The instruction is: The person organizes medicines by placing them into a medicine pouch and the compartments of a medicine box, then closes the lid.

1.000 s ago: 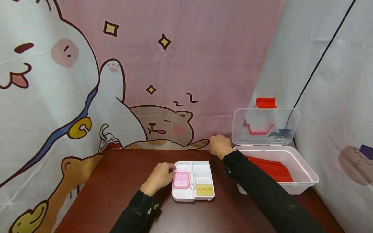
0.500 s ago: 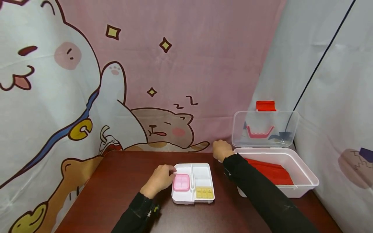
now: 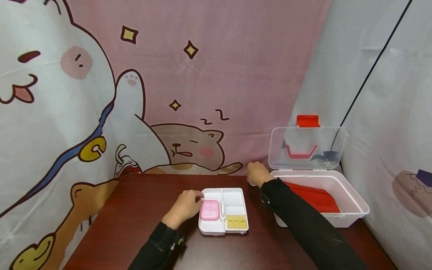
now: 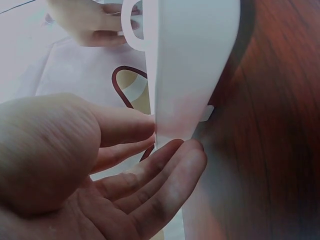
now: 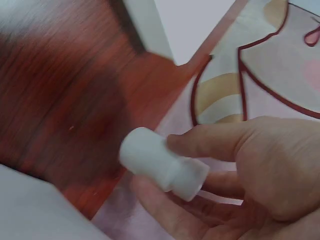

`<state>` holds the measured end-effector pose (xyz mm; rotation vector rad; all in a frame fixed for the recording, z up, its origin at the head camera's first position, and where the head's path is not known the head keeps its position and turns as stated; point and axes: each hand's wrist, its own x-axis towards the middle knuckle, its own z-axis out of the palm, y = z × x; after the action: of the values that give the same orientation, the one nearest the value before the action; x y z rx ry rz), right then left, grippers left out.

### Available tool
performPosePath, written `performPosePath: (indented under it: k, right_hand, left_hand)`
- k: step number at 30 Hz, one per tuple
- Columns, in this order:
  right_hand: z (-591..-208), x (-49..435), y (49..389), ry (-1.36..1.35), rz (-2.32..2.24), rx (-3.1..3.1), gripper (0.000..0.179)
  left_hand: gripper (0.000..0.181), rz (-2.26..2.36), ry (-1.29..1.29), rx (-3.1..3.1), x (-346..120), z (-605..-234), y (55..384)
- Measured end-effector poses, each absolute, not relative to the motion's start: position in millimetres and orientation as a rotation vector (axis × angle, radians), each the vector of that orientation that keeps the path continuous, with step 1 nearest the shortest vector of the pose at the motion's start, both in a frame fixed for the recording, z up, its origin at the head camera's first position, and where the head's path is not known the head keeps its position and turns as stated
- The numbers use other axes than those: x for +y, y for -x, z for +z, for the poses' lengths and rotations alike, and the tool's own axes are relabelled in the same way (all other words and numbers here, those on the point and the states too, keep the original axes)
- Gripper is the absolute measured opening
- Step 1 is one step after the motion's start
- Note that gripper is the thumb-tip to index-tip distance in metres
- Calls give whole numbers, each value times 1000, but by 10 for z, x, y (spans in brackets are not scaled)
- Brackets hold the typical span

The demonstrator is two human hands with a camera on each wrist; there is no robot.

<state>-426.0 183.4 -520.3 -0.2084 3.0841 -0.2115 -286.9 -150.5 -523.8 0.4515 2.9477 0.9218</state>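
Note:
Between finger and thumb my right hand (image 3: 258, 174) holds a small white bottle (image 5: 155, 161), near the table's back edge, left of the pink storage box. The bottle is tilted; in the head view it is mostly hidden under the hand. My left hand (image 3: 185, 207) is at the left edge of a white divided case (image 3: 212, 227), its thumb on the rim and its fingers (image 4: 172, 182) curled against the side wall. Lying in the case are a pink four-part pill box (image 3: 210, 210) and a yellow pill box (image 3: 237, 221). A white handle (image 3: 222, 208) runs along its middle divider.
At the right stands a pale pink storage box (image 3: 351, 197) with its clear lid (image 3: 307, 135) raised. Inside it lies a red sheet-like item (image 3: 317, 198). A cartoon-printed cloth (image 3: 253, 93) hangs behind the dark wooden table (image 3: 135, 210).
My right hand has shifted slightly to the right and nearer, toward the storage box. My left hand keeps its place at the case. The boxes have not moved.

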Motion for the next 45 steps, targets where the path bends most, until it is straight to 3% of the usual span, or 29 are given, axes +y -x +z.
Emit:
performPosePath:
  k: [8, 11, 15, 19, 22, 33, 45]
  right_hand:
    - [-5034, 1675, 4246, 253, -380, 3144, 38]
    - [-4718, 1475, 3922, 329, -432, 3117, 36]
    - [-4392, 1236, 3515, 390, -493, 3019, 49]
    - [-4402, 1164, 3380, 465, -494, 2966, 68]
    - [-4452, 1140, 3359, 538, -505, 2925, 73]
    - [-4637, 1081, 3348, 670, -290, 2814, 38]
    - [-4750, 996, 3239, 691, -97, 2856, 38]
  left_hand:
    - [22, 909, -444, 2955, -1542, -5221, 2886]
    - [22, 908, -449, 2958, -1552, -5214, 2894]
    - [22, 905, -457, 2965, -1549, -5218, 2894]
    - [23, 909, -469, 2948, -1526, -5221, 2877]
    - [23, 913, -475, 2943, -1510, -5213, 2862]
    - [23, 910, -453, 2941, -1510, -5199, 2845]
    - [24, 921, -461, 2931, -1507, -5221, 2858]
